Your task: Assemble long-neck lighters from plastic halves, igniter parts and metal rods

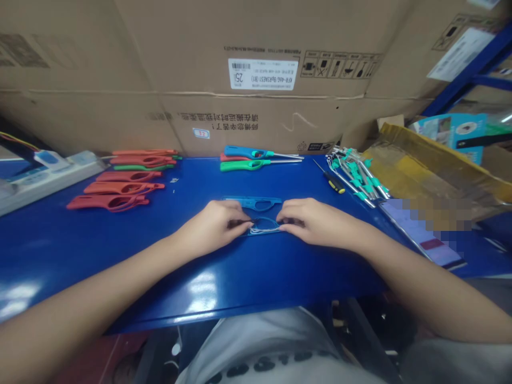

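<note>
My left hand [222, 223] is closed in a pinch at the left end of a blue lighter casing half [267, 233] lying on the table. A small dark part [255, 221] shows at its fingertips. Closed too, my right hand [314, 221] pinches at the casing's right end; my fingers hide what lies between them. Thin white wires [262, 230] run along the casing between both hands. Just beyond lies a second blue casing half [260, 203], with a looped trigger opening.
Red and orange casings [110, 201] lie at left near a power strip [48, 178]. Assembled lighters [246, 165] rest at the back. To the right are a screwdriver [334, 183], metal lighter tubes [356, 173], a phone [424, 234] and a taped carton [440, 165]. Cardboard [160, 64] stands behind.
</note>
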The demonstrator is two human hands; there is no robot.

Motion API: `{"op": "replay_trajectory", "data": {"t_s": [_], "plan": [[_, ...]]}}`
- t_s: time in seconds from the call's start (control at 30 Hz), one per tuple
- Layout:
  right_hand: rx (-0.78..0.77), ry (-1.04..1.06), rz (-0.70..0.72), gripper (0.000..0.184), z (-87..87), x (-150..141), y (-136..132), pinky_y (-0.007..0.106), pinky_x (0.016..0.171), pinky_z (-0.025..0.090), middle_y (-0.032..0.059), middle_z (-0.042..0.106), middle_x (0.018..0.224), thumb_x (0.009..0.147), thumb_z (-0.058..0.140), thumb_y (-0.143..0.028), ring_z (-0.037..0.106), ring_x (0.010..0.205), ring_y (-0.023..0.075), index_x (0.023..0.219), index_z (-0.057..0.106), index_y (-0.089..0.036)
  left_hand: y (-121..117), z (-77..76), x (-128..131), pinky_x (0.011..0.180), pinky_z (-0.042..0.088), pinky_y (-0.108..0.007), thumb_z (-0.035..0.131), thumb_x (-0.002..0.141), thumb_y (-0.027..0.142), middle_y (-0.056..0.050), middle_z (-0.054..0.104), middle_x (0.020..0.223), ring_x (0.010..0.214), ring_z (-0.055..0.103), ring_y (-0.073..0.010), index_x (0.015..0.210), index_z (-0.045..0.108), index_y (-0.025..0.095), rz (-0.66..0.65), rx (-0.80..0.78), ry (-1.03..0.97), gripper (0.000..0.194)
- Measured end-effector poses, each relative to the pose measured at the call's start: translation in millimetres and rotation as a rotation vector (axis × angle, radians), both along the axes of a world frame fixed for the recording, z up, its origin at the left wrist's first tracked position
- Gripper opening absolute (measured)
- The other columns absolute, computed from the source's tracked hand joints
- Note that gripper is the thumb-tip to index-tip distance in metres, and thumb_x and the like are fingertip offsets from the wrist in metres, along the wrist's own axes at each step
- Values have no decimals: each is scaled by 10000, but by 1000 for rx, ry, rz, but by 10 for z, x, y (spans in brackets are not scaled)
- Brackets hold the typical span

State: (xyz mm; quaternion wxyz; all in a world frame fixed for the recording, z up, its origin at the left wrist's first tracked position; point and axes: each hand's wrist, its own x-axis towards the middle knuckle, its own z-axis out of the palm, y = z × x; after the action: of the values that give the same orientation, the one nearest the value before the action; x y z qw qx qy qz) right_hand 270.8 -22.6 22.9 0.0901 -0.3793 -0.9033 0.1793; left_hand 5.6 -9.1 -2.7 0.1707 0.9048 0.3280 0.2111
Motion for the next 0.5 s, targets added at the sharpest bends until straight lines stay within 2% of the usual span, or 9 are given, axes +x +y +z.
{"op": "replay_trajectory", "data": {"t_s": [0.1, 0.27, 0.5], "plan": [[-44, -9, -46, 81, -5, 7, 38, 267, 732, 420, 40, 722, 951, 919, 648, -213, 640, 857, 168, 896, 723, -191, -3, -8, 0, 691, 506, -249, 639, 941, 261, -53, 716, 848, 732, 670, -148, 957, 797, 161, 0, 4, 5, 187], [-210, 0, -211, 73, -18, -23, 99, 241, 636, 385, 17, 717, 820, 853, 719, -213, 611, 742, 140, 791, 699, -180, 4, -2, 19, 659, 491, -234, 658, 926, 243, -41, 710, 823, 696, 660, -135, 949, 796, 159, 5, 3, -10, 163], [-165, -25, -231, 96, -2, -85, 85, 240, 619, 360, 16, 679, 777, 852, 711, -189, 566, 713, 132, 764, 679, -169, 30, -14, 29, 643, 480, -224, 671, 915, 240, -33, 696, 801, 685, 644, -126, 952, 797, 173, 13, -14, -20, 148]]}}
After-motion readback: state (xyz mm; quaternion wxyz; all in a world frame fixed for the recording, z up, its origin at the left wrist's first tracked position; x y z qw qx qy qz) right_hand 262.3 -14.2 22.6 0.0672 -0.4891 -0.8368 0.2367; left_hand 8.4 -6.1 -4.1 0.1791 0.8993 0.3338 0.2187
